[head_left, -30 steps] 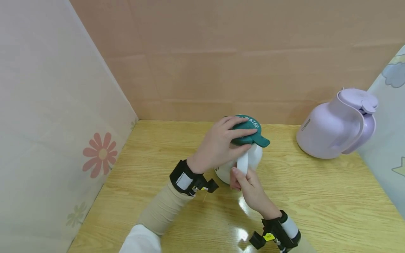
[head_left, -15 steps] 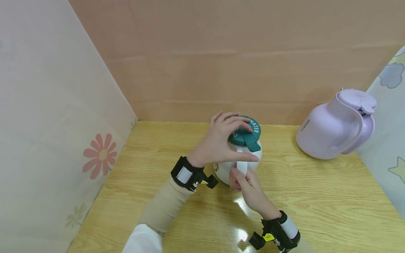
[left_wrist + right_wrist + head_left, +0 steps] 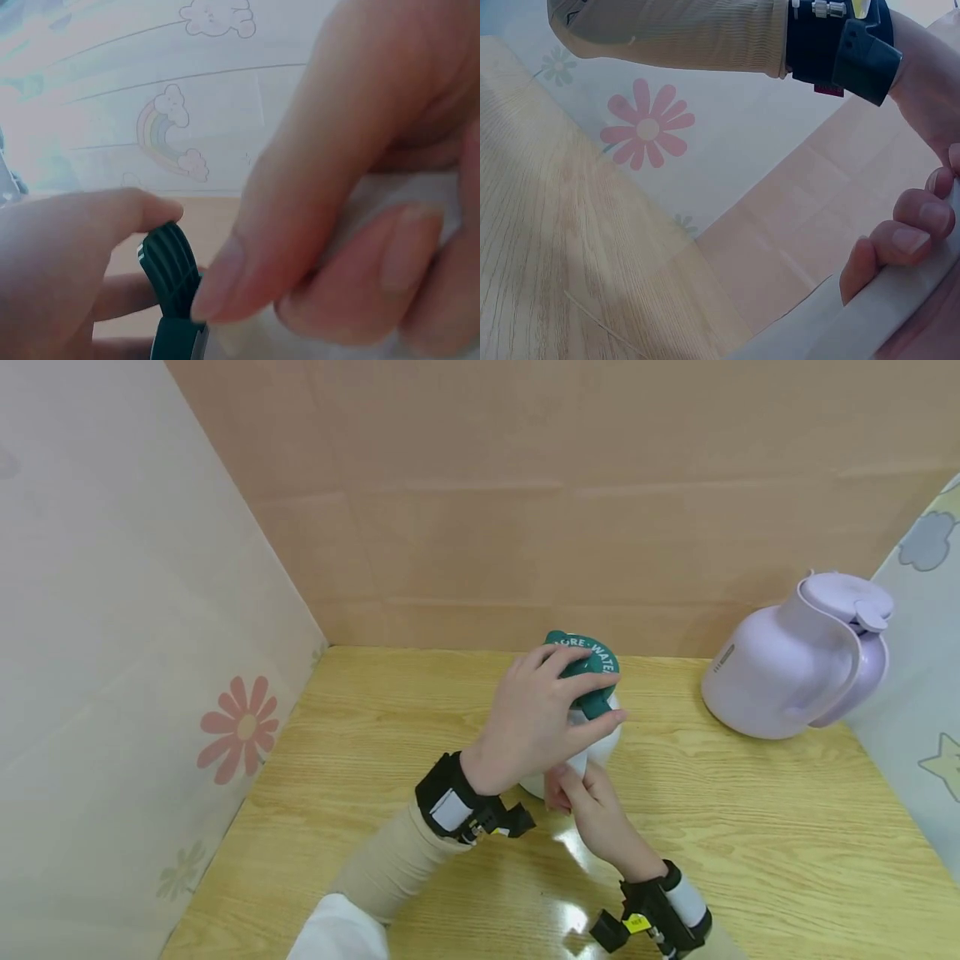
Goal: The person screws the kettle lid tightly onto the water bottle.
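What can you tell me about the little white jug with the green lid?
The white jug stands upright on the wooden table, near its middle, apart from the lilac jug. It looks like smooth plastic, round-bodied, with a white handle facing the person. Its dark green lid has white letters, partly covered, and a ribbed edge. The left hand grips the lid from above, hiding much of the body. The right hand has its fingers curled round the handle.
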